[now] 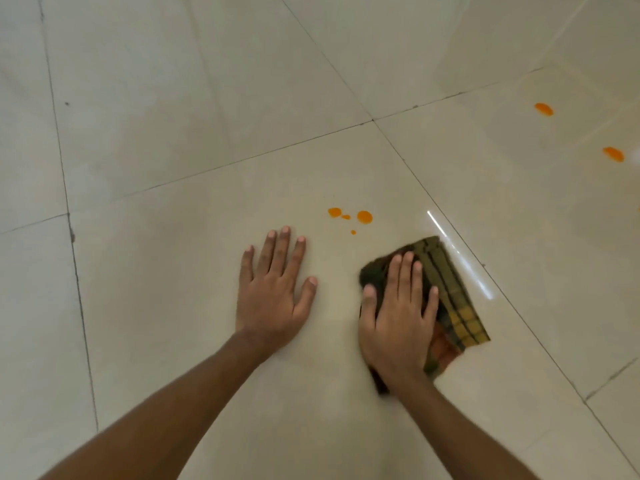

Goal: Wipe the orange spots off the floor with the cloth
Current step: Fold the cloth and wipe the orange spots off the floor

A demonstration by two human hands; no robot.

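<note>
A folded dark green and yellow checked cloth (453, 292) lies flat on the pale tiled floor. My right hand (398, 317) presses down on it with fingers spread. My left hand (272, 292) rests flat on the bare tile to its left, holding nothing. A cluster of small orange spots (364, 216) sits just beyond both hands, a short way ahead of the cloth. Two more orange spots lie far to the right, one (543, 109) farther away and one (613, 154) nearer the frame's edge.
Glossy cream floor tiles (173, 271) with dark grout lines fill the view. A bright light reflection (460, 254) streaks the tile beside the cloth. Nothing else stands on the floor in view.
</note>
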